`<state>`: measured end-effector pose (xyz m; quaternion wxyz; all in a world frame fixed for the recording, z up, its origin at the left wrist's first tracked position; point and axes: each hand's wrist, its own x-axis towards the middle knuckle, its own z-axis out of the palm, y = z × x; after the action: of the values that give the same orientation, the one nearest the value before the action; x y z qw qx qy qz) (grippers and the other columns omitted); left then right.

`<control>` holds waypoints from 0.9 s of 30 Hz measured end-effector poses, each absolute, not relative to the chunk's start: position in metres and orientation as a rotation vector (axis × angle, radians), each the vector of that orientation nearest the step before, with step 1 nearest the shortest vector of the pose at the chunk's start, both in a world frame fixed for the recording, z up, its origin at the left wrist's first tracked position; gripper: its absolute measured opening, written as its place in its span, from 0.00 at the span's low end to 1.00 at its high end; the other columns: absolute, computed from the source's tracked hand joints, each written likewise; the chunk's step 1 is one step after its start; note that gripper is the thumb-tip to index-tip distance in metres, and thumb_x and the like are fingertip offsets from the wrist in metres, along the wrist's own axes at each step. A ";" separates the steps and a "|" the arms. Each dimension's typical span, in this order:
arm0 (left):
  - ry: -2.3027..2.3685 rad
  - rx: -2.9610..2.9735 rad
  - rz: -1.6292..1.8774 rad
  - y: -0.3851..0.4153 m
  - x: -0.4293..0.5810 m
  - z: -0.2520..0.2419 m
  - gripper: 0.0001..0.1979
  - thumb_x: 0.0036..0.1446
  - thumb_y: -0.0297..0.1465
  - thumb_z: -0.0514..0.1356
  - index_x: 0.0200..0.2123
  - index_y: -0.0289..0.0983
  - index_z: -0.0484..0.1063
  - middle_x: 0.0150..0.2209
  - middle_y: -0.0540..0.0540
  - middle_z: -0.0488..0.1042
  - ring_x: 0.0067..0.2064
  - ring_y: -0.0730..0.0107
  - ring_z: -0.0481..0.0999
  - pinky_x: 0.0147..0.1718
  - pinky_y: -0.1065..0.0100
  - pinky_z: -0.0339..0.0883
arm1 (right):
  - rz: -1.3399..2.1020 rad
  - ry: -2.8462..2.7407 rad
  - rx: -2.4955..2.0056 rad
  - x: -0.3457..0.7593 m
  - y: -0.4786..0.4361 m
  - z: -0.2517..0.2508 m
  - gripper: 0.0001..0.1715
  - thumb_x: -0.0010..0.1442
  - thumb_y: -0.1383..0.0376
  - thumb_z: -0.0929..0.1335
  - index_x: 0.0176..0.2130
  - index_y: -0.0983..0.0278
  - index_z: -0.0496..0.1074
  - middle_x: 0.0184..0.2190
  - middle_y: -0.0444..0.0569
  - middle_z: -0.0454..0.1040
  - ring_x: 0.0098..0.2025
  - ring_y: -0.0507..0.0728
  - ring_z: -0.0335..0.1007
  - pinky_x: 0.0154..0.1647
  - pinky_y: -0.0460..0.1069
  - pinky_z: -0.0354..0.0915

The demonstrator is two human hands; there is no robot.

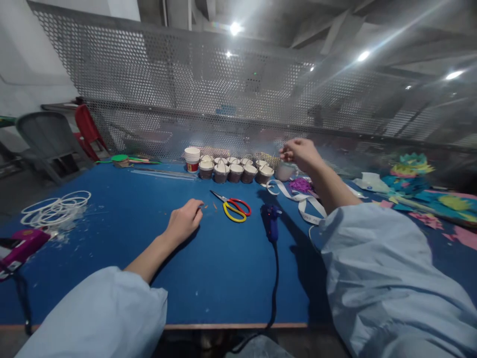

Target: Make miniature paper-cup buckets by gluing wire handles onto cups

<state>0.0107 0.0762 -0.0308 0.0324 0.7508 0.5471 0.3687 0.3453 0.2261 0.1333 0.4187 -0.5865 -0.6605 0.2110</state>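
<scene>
My left hand [185, 219] rests on the blue table with its fingers curled together. Small brown scraps [215, 206] lie by its fingertips; whether it grips anything is hidden. My right hand [300, 151] is raised at the back of the table, fingers pinched, above a pale cup [285, 171]. What the pinch holds, if anything, is too small to make out. Between my hands lie scissors [234, 210] with one red and one yellow handle. A blue glue gun [272, 223] sits to their right, its cord running off the front edge.
Several small pots with handles [235, 172] stand in rows at the back, beside stacked paper cups [192, 158]. White ribbon [298, 198] and purple shreds [300, 185] lie right. Coiled white cord [55, 208] and a magenta tool [26, 246] are left. A perforated metal screen [208, 89] stands behind.
</scene>
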 end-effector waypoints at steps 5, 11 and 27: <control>1.603 2.124 1.216 0.076 0.010 -0.025 0.11 0.57 0.28 0.53 0.43 0.37 0.72 0.42 0.42 0.75 0.41 0.62 0.74 0.44 0.63 0.66 | 0.661 -1.691 -1.053 0.300 0.163 0.181 0.07 0.61 0.70 0.66 0.30 0.66 0.66 0.23 0.42 0.68 0.19 0.43 0.62 0.22 0.41 0.62; 1.451 1.652 1.300 0.089 0.006 -0.018 0.13 0.59 0.33 0.53 0.46 0.36 0.69 0.42 0.42 0.73 0.35 0.69 0.74 0.34 0.67 0.71 | 0.967 -1.972 -1.032 0.217 0.098 0.142 0.04 0.58 0.70 0.69 0.31 0.67 0.70 0.20 0.42 0.71 0.17 0.44 0.62 0.16 0.39 0.56; 1.109 1.261 0.981 0.072 -0.016 -0.024 0.18 0.46 0.26 0.65 0.43 0.32 0.71 0.31 0.44 0.76 0.22 0.76 0.71 0.19 0.72 0.65 | 1.241 -2.249 -1.206 0.159 0.105 0.041 0.04 0.53 0.72 0.66 0.31 0.66 0.71 0.25 0.45 0.75 0.22 0.48 0.67 0.22 0.42 0.62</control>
<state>-0.0156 0.0720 -0.0241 0.5635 0.5357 0.4710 0.4167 0.1588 0.1045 0.0415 0.1514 -0.4203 -0.7834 0.4322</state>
